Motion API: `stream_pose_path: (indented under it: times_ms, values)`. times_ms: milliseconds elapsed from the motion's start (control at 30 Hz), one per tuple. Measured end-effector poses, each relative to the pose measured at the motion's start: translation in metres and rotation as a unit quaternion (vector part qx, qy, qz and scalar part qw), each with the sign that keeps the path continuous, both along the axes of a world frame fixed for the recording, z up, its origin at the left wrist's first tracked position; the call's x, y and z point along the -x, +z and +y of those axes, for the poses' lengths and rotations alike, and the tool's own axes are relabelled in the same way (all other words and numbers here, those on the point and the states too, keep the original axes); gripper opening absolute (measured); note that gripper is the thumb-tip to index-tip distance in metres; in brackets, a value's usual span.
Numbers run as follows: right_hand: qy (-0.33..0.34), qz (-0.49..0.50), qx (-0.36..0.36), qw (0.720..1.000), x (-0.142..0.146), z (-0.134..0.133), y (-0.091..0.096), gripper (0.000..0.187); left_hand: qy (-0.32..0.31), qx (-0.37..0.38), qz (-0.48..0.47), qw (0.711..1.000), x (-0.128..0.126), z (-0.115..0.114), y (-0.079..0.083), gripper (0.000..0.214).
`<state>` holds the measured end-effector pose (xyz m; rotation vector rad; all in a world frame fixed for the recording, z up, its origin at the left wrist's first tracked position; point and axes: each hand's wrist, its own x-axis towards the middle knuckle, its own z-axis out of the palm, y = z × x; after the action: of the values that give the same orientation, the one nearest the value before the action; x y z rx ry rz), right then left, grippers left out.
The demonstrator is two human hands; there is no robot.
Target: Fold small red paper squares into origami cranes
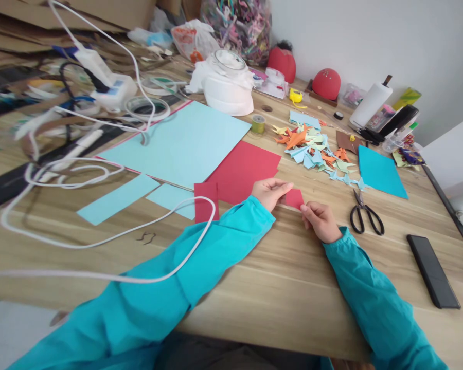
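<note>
My left hand [270, 192] and my right hand [321, 220] both pinch a small red paper square [294, 198] that lies on the wooden table [278, 288]. The left fingers grip its left edge and the right fingers its lower right corner. Both arms wear teal sleeves. A large red paper sheet [244, 170] lies just left of my left hand, with a narrow red strip [206, 201] beside it.
Black scissors [366, 214] lie right of my right hand; a black phone [432, 271] lies further right. Several folded paper figures [313, 149] are heaped behind. Light blue sheets [181, 141], a teal sheet [380, 172], a white cable [111, 239] and clutter fill the left and back.
</note>
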<state>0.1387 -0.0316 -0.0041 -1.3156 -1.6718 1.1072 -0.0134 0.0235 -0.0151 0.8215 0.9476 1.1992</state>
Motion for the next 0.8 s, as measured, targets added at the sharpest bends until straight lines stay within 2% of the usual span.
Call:
stream_pose_path:
  times_ms: [167,300,567,667,800]
  values:
    - [-0.034,-0.002,-0.027,0.999,0.001,0.001,0.000,0.046,0.006,0.017,-0.052,0.998,-0.002,-0.003,0.007,0.036]
    - [-0.064,0.010,-0.029,0.997,0.002,0.002,0.000,0.046,-0.034,-0.004,-0.045,0.998,-0.003,-0.007,0.011,0.043]
    - [-0.041,0.026,-0.018,0.999,0.001,0.002,0.000,0.044,-0.052,-0.025,-0.010,0.998,-0.001,-0.008,0.009,0.037]
    - [-0.039,0.036,-0.018,0.998,0.001,0.003,-0.001,0.044,-0.078,-0.029,0.006,0.997,-0.001,-0.009,0.009,0.034]
    - [-0.030,0.007,-0.040,0.999,0.000,0.003,-0.002,0.044,-0.085,-0.045,0.032,0.995,-0.003,-0.013,0.010,0.027]
